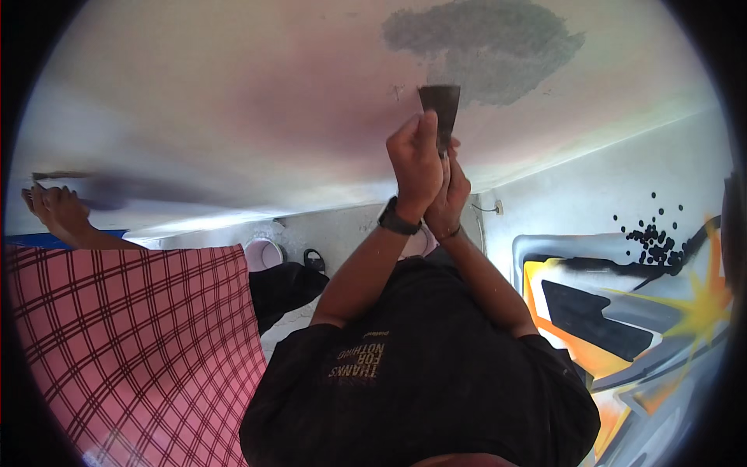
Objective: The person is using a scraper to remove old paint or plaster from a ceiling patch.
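Observation:
A broad, dark metal putty knife [441, 105] stands up against the pale wall with its wide edge upward. My left hand [415, 170], with a dark watch at the wrist, closes round the lower blade and handle, thumb laid along the blade. Pressed close behind it, my right hand [453, 191] wraps the same tool from the other side; the handle is mostly hidden between the two. Just above and to the right of the blade spreads a rough grey patch [498, 58] on the wall. Whether the edge touches the wall, I cannot tell.
At the left works a person in a pink checked shirt [132, 327]; their hand [62, 214] holds a flat scraper to the wall. A pail [264, 255] and a black sandal [314, 261] are on the floor. Graffiti [622, 303] covers the right wall.

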Motion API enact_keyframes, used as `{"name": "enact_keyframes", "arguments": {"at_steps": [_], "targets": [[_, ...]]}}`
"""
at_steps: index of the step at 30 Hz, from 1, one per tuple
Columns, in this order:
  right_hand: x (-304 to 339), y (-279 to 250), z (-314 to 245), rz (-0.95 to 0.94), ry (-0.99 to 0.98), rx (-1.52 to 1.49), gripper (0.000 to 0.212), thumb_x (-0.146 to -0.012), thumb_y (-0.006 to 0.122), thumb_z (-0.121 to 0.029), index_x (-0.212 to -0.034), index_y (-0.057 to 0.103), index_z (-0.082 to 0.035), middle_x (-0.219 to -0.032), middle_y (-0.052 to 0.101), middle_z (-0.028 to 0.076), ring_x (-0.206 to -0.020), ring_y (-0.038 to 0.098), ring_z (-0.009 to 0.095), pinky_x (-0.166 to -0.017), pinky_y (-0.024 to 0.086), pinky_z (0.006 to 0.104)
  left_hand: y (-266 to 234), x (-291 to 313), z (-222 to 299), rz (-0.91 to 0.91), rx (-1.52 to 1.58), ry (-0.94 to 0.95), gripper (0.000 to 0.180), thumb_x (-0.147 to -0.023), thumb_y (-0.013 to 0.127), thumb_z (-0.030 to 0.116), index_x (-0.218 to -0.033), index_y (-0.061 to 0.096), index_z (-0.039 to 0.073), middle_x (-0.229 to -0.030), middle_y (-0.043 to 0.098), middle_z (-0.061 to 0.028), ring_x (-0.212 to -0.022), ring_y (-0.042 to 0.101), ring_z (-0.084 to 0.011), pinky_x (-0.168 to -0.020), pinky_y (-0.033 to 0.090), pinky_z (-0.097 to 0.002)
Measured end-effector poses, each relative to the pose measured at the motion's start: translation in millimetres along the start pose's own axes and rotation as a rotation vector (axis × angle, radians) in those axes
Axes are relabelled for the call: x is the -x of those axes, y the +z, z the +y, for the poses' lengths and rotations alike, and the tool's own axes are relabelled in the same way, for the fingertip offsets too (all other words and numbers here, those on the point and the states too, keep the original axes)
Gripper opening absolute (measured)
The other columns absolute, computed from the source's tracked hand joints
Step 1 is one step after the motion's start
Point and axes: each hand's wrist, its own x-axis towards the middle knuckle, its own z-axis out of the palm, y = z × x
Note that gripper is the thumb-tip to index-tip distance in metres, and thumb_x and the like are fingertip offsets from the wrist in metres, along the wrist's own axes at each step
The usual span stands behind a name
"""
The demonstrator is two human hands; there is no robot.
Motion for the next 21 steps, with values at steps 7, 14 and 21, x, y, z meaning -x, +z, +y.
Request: {"name": "enact_keyframes", "arguments": {"at_steps": [7,14,21], "targets": [[-2.1,8.0,3.1,-0.002,0.025,-0.011,0.033,-0.103,0.043,-0.018,-0.116,0.059,0.009,-0.075,0.064,0.02,-0.072,0.06,0.013,-0.063,0.049,0.0336,-0.4,-16.6,12.4,-0.02,0.036,-0.039,0.039,-0.103,0.054,0.026,-0.073,0.054,0.002,-0.061,0.063,-0.0076,-0.053,0.058,-0.0102,-0.049,0.044,-0.0254],[-10.5,22.6,-3.5,0.019,-0.049,0.027,0.033,-0.103,0.044,-0.018,-0.116,0.059,0.008,-0.075,0.064,0.019,-0.072,0.06,0.012,-0.064,0.049,0.0326,-11.4,-16.5,20.5,0.01,-0.03,0.063,0.045,-0.103,0.054,0.031,-0.069,0.058,0.002,-0.063,0.065,-0.0066,-0.05,0.053,-0.0075,-0.046,0.04,-0.0235],[10.6,42.8,-5.6,0.011,-0.02,-0.026,0.032,-0.104,0.043,-0.018,-0.116,0.06,0.007,-0.073,0.062,0.016,-0.069,0.056,0.012,-0.06,0.046,0.0332,-35.6,-16.5,22.6,0.015,0.046,-0.039,0.038,-0.103,0.054,0.027,-0.076,0.057,0.0,-0.063,0.064,-0.0077,-0.053,0.058,-0.011,-0.049,0.044,-0.026]]}}
